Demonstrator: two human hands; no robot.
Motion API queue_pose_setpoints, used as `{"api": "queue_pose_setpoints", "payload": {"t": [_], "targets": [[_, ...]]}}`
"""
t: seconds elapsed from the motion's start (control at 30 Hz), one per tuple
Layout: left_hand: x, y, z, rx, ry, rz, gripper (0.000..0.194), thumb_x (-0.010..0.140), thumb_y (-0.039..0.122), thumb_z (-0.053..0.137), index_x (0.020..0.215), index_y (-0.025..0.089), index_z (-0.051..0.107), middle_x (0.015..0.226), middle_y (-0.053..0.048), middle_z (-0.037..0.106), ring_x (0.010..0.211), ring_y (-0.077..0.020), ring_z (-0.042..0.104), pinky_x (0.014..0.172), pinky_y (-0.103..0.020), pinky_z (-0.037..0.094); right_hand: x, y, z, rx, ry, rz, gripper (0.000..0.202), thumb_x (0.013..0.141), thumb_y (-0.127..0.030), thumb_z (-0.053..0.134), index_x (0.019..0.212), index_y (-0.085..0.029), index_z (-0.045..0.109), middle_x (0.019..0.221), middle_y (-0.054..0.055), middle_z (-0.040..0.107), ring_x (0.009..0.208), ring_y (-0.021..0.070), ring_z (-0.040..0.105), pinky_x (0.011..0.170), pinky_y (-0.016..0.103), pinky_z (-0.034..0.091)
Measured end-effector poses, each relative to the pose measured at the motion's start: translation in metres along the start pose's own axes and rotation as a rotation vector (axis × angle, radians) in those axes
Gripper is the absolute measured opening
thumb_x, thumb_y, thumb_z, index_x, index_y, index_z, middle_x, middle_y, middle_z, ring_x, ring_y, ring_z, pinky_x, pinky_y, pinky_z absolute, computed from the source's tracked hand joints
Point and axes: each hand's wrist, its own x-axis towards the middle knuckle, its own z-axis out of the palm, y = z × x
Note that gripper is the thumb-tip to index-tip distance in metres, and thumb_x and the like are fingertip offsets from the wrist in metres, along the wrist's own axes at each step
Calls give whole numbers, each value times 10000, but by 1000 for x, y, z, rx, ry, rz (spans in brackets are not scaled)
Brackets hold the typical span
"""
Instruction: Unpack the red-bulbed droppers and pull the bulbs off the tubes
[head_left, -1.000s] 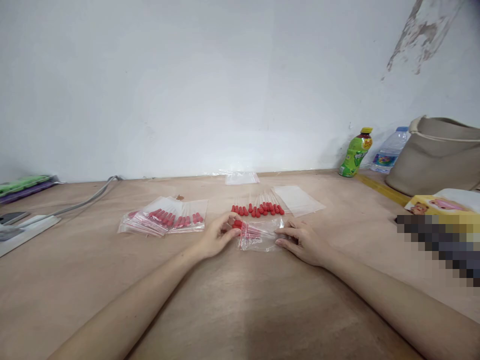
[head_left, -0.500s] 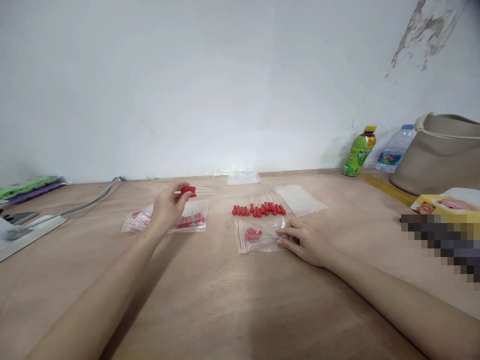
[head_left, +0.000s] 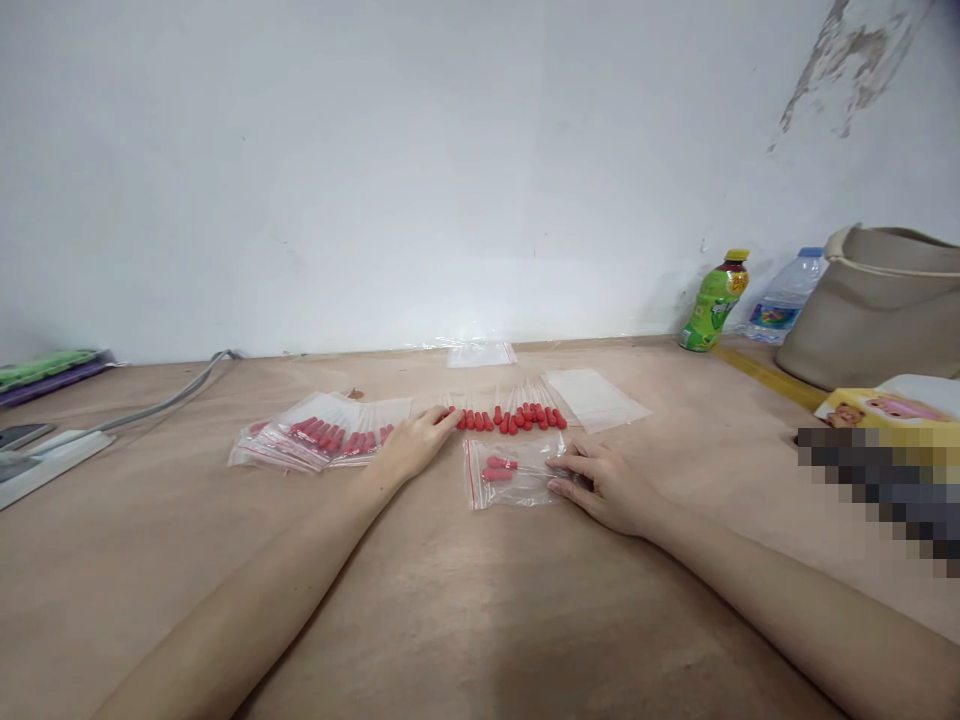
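My left hand (head_left: 421, 438) is closed at the left end of a row of droppers with red rubber bulbs (head_left: 532, 413). A red bulb (head_left: 451, 411) shows at its fingertips; how many droppers it holds is hidden. My right hand (head_left: 611, 488) pinches the right end of a clear zip bag (head_left: 531, 494). Inside this bag lie a few droppers (head_left: 498, 475), bulbs to the left and thin clear stems to the right. To the left, filled zip bags (head_left: 300, 430) with red-bulbed droppers lie overlapping, partly behind my left hand.
Flat bags (head_left: 596, 398) lie right of the row, and another bag (head_left: 481, 354) lies near the wall. A green bottle (head_left: 714, 305), a water bottle (head_left: 784, 300) and a beige bin (head_left: 874, 310) stand at right. A grey cable (head_left: 187, 388) and white power strip (head_left: 60, 465) are at left.
My left hand has moved right, with droppers in its fingers, from above the filled bags to the left end of the row. My right hand stays on the zip bag.
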Motion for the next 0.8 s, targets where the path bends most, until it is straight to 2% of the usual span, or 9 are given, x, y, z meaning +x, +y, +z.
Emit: {"api": "queue_pose_setpoints", "payload": {"t": [0.2,0.33,0.47,0.63,0.7,0.8], "targets": [[-1,-2,4,-247,49,-63,339,884,321,390,1199,229,474,1040,-71,564,929,-206,561,789,-323,455,0,0,-1,-9,-7,-5,301,848,-368,472,1049,-196,615,848,71,562,796,179,520,738,331,407],[-1,-3,4,-371,54,-114,327,867,329,420,1138,185,533,1027,-77,570,944,-204,552,827,-329,444,0,-1,-1,3,-7,7,298,844,-369,480,1048,-202,616,840,68,560,782,177,522,735,333,407],[-1,-1,4,-416,44,-116,322,880,311,389,1135,188,542,1029,-73,571,955,-194,545,850,-333,439,0,-1,0,16,-8,23,292,836,-359,497,1051,-202,616,831,66,557,769,176,524,722,329,406],[-17,15,-8,-380,214,-123,351,857,327,444,1169,178,500,1146,-101,504,1098,-221,456,950,-385,374,0,0,-1,29,-13,33,307,832,-374,498,1053,-198,617,817,64,548,752,173,520,708,321,416],[-28,25,-15,-410,260,-88,273,851,296,456,1077,178,554,1058,-94,539,1028,-207,492,906,-372,407,0,0,-1,30,-14,35,307,832,-377,496,1051,-200,618,810,60,545,746,172,521,701,319,419],[-42,41,-22,-508,259,20,190,846,252,465,941,189,617,937,-73,590,895,-174,551,815,-322,458,1,-1,-1,52,-7,22,297,834,-381,492,1038,-211,625,802,57,549,732,166,518,695,315,424]]}}
